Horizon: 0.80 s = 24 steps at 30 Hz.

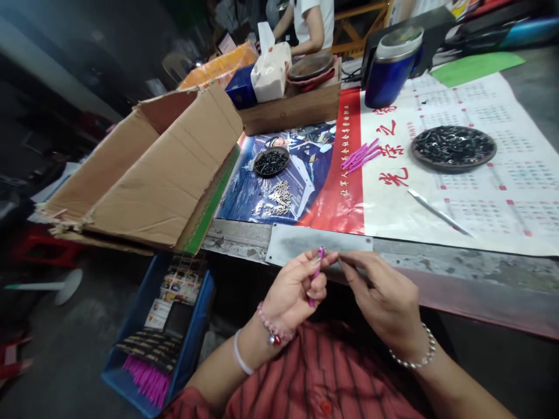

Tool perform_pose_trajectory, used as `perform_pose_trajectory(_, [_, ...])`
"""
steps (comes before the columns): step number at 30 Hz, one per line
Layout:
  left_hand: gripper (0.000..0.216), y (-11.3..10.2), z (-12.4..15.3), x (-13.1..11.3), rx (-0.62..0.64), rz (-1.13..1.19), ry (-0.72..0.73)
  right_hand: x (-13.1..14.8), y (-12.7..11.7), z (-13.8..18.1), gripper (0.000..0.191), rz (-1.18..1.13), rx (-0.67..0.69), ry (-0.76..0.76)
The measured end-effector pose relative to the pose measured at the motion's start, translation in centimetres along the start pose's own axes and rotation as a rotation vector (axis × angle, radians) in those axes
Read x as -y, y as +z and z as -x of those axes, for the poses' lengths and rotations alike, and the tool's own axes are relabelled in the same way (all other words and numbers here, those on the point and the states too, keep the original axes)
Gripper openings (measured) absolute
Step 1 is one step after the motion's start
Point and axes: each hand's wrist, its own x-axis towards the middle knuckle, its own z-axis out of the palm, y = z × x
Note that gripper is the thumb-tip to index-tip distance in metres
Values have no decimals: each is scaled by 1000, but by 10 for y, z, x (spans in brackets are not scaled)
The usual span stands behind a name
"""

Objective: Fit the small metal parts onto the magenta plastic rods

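Note:
In the head view, my left hand (297, 285) is closed around a slim magenta stick (316, 272), held upright with a small metallic-looking tip at its top. My right hand (384, 291) is beside it, thumb and forefinger pinched together near the left fingertips. Whatever may be between them is too small to make out. Both hands are over the near table edge, by a grey metal plate (297, 243). Beyond lie small silvery metal pieces (280, 199), a small dish of dark pieces (271, 162) and a bundle of magenta sticks (360, 155).
A larger dish of dark pieces (454, 148), a thin pointed blade (439, 213) and a blue mug (391, 73) stand to the right. An open cardboard box (161, 180) juts over the left edge. Below it, a blue bin (198, 326) holds more magenta sticks. Another person (312, 26) is behind.

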Motion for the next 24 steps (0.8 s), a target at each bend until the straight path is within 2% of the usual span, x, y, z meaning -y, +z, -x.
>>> perform_pose_trajectory(4, [21, 2, -3, 3, -5, -36, 26, 4, -4, -1, 3, -58, -19, 147])
perform_pose_trajectory(7, [29, 1, -4, 6, -12, -86, 112, 9, -4, -4, 3, -91, -42, 194])
perform_pose_trajectory(13, [36, -1, -1, 11, -60, -167, 283, 20, 4, -11, 6, -99, -83, 157])
perform_pose_trajectory(24, [34, -13, 6, 17, -65, -259, 356, 30, 22, -11, 6, -42, -83, 128])
